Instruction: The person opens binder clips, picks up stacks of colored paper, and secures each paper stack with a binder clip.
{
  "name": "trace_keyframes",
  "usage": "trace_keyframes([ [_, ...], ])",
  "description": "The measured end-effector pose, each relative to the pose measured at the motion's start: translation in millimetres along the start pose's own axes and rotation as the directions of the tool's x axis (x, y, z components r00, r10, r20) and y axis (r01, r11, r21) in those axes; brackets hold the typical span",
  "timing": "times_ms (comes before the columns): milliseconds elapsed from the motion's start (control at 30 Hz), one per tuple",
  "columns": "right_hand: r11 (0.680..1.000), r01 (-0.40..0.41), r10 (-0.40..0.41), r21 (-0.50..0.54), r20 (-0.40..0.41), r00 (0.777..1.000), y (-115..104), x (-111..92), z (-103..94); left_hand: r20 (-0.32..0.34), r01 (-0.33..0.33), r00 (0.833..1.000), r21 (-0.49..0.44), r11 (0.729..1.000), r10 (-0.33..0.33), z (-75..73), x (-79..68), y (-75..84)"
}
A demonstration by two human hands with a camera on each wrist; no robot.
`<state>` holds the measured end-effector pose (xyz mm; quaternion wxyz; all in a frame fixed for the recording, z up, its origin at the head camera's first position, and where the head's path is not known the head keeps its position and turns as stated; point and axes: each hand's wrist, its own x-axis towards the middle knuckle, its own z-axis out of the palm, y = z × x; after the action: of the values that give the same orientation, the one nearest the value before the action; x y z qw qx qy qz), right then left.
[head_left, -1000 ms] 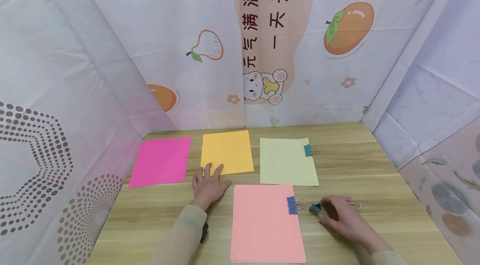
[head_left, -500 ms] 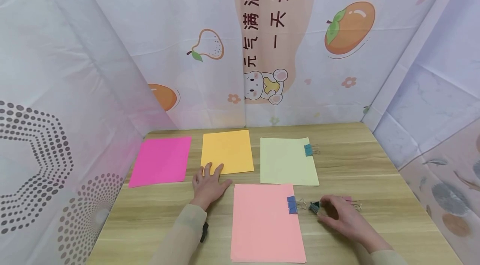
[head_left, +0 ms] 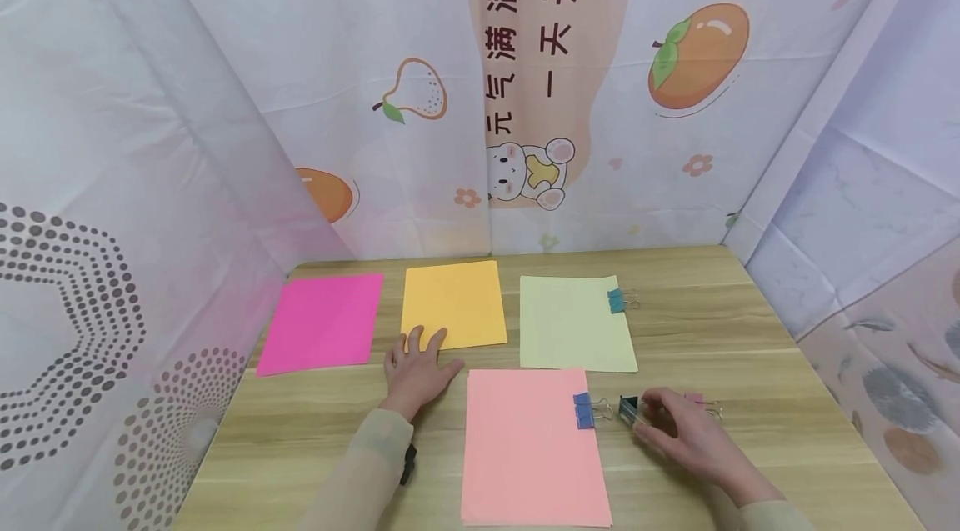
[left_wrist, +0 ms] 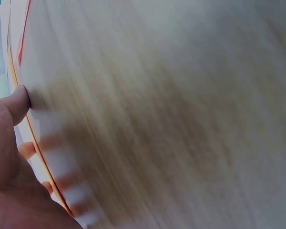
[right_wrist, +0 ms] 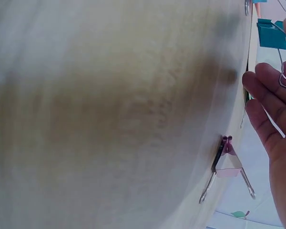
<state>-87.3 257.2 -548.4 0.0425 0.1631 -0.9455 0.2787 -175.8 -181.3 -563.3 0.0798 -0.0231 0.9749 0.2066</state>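
Observation:
My left hand (head_left: 417, 373) rests with spread fingers on the front edge of the yellow-orange paper (head_left: 455, 302). In the left wrist view its thumb (left_wrist: 20, 100) lies by the table surface. My right hand (head_left: 690, 435) holds a dark teal binder clip (head_left: 630, 408) just above the table, between thumb and fingers. In the right wrist view this clip (right_wrist: 272, 34) is teal with wire handles, and the other fingers are slightly bent. Left of it, a blue binder clip (head_left: 584, 411) grips the right edge of the pink paper stack (head_left: 532, 456).
A pink binder clip (head_left: 693, 398) stands behind my right hand, partly hidden. Farther back lies pale green paper (head_left: 576, 327) with a teal clip (head_left: 617, 301) on its right edge. Magenta paper (head_left: 322, 323) is at the left. A printed curtain (head_left: 420, 181) closes off the back.
The dark teal clip has turned a little in my right hand's fingers, its opening showing differently. My left hand and the papers have stayed in place.

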Motion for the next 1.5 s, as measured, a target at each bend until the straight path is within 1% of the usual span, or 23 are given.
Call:
trace_keyframes([
  [167,0.998,0.013,-0.014,-0.055,-0.03,0.999,-2.4,1.3,-1.7,-0.004,0.004,1.0,0.021,1.0,-0.004,-5.3,-2.7,3.0],
  [233,0.998,0.024,-0.027,-0.06,-0.04,0.999,-3.1,1.9,-2.1,-0.005,0.003,1.0,0.028,1.0,-0.002,-6.6,-3.1,3.7],
  [533,0.992,0.103,-0.11,-0.073,-0.105,0.988,-7.6,5.0,-4.1,-0.027,-0.014,1.0,0.034,0.999,0.015,-8.9,-1.5,5.3],
  [667,0.991,0.111,-0.121,-0.075,-0.135,0.984,-9.6,5.1,-4.3,-0.019,-0.007,1.0,0.042,0.999,0.008,-9.8,-0.5,6.9],
  [767,0.992,0.117,-0.124,-0.052,-0.156,0.98,-9.6,4.7,-4.3,-0.015,-0.004,1.0,0.045,0.999,0.005,-13.1,-0.8,9.3],
  [867,0.989,0.144,-0.15,-0.046,-0.18,0.972,-8.6,4.9,-4.1,-0.013,-0.006,1.0,0.057,0.998,0.007,-16.3,-0.3,11.1],
  [1033,0.975,0.204,-0.219,-0.089,-0.22,0.951,-6.5,5.9,-3.6,-0.003,-0.004,1.0,0.087,0.996,0.005,-17.6,4.1,12.1],
  [1100,0.97,0.219,-0.237,-0.102,-0.226,0.945,-6.4,6.2,-3.8,-0.007,0.005,1.0,0.073,0.997,-0.004,-18.3,6.7,12.1],
  [1200,0.968,0.228,-0.247,-0.108,-0.226,0.942,-6.4,6.5,-4.4,-0.025,0.016,1.0,0.04,0.999,-0.015,-21.6,10.3,12.8],
  [1367,0.964,0.242,-0.261,-0.113,-0.215,0.941,-8.6,8.0,-4.7,-0.052,0.039,0.998,0.073,0.997,-0.035,-30.5,14.7,13.6],
  [1500,0.958,0.259,-0.28,-0.121,-0.222,0.934,-9.9,9.4,-4.7,-0.043,0.094,0.995,0.085,0.992,-0.09,-34.1,19.9,12.9],
])
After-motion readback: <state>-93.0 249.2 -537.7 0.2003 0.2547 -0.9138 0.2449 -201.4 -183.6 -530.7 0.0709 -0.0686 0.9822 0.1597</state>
